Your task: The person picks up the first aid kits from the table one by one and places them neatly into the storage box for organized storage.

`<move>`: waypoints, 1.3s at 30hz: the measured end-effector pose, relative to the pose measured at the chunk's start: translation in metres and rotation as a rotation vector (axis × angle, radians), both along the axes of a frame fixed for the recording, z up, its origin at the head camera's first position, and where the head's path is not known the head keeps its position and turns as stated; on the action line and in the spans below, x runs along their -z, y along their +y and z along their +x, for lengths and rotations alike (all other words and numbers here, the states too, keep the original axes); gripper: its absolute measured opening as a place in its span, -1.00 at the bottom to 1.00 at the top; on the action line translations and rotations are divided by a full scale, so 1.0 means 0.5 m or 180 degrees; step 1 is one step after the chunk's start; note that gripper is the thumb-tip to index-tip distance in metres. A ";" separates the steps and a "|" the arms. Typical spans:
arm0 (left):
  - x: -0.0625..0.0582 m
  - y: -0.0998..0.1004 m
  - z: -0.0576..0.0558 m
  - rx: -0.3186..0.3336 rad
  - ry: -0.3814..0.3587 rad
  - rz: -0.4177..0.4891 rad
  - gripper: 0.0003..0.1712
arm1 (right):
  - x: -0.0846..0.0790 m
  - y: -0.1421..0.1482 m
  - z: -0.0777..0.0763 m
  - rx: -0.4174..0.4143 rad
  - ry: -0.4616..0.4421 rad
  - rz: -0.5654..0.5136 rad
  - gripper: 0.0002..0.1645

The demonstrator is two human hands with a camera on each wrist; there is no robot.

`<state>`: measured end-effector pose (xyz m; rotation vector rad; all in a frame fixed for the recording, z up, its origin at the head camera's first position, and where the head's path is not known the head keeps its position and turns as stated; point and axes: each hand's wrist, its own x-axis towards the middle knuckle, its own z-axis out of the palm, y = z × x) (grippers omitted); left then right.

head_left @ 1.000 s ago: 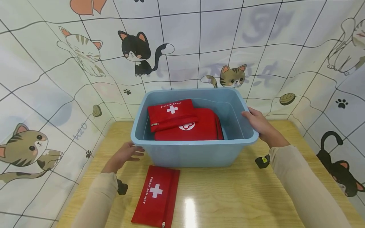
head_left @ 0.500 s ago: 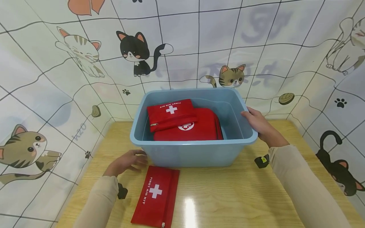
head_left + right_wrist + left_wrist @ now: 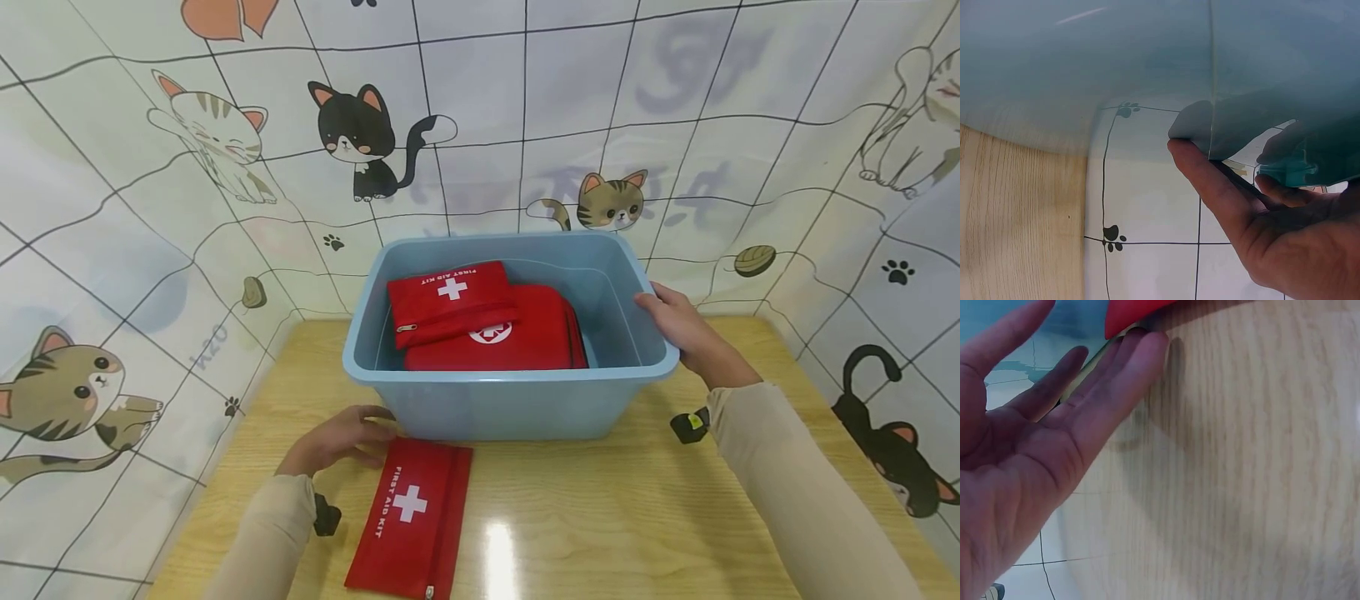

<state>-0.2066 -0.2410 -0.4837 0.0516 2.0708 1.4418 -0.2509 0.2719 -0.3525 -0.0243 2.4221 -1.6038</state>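
A light blue plastic tub (image 3: 502, 408) stands on the table, holding a small red first aid pouch (image 3: 454, 307) on top of a larger red first aid bag (image 3: 536, 333). At the tub's right end my right hand (image 3: 678, 327) grips the rim, thumb over it; in the right wrist view the fingers (image 3: 1210, 178) reach the outer wall. A flat red first aid pouch (image 3: 408, 533) lies in front of the tub at left. Beside its upper left corner is my left hand (image 3: 348, 437), fingers loosely extended near the tub's base. Whether they touch the pouch or tub, I cannot tell.
The wooden table (image 3: 600, 517) ends against a cat-printed wall covering (image 3: 487, 100) behind the tub and on both sides. Light glares on the tabletop right of the loose pouch. A black wrist device (image 3: 326, 515) sits by each wrist.
My left hand has come down from beside the tub's left rim toward the loose pouch's upper corner. The right hand, tub and pouches keep their places.
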 end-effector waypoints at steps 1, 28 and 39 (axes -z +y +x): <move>0.001 0.001 0.001 0.0026 0.0014 0.0003 -0.24 | 0.000 0.000 0.000 0.0002 -0.0002 -0.0006 -0.28; 0.010 0.016 -0.008 0.0462 0.0064 -0.0391 -0.37 | -0.004 0.000 0.004 -0.0006 0.0021 -0.0002 -0.28; -0.011 0.008 0.007 0.0602 -0.0335 0.0001 -0.44 | -0.002 0.002 0.003 -0.0027 0.0026 -0.0059 -0.28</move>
